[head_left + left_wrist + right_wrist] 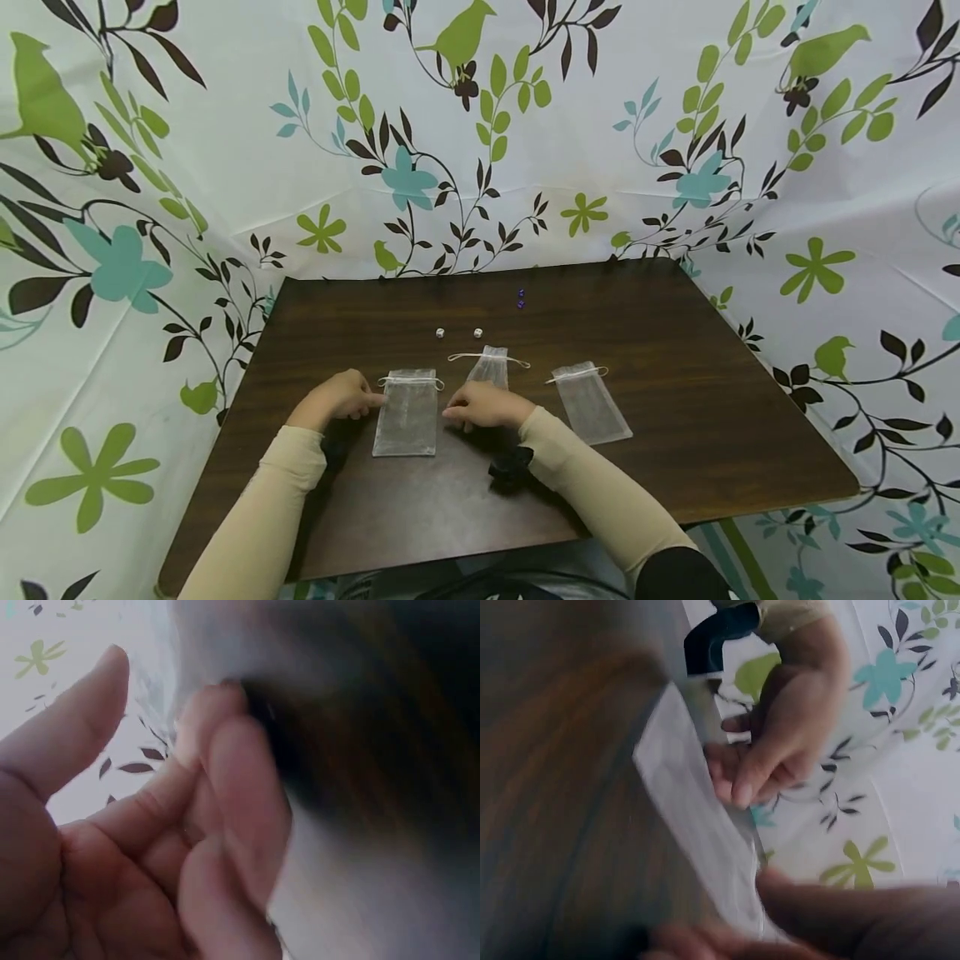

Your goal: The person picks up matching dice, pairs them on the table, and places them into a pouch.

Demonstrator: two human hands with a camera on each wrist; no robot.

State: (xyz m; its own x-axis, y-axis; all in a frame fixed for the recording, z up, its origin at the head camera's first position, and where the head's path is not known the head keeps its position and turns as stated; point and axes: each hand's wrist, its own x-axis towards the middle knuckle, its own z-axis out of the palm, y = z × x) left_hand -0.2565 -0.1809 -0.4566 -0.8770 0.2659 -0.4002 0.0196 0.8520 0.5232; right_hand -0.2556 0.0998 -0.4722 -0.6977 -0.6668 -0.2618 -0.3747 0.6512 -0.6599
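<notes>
Three sheer white drawstring pouches lie on the table. The left pouch (406, 421) lies flat between the two hands. At its left edge is my left hand (345, 396), a finger reaching the mesh; in the left wrist view its thumb (82, 724) stands apart from loosely bent fingers, with nothing held. My right hand (491, 406) hovers or rests just right of that pouch, fingers loosely bent. It hides the lower part of the middle pouch (491, 367), whose string spreads sideways. Farther right lies the right pouch (594, 408), slightly slanted.
Behind the pouches sit two small white pieces (477, 332), and farther back two small purple-blue pieces (521, 304), too small to identify. The dark brown table (712, 433) meets a patterned cloth (585, 167) at the back. Both wrists wear dark devices below beige sleeves (592, 479).
</notes>
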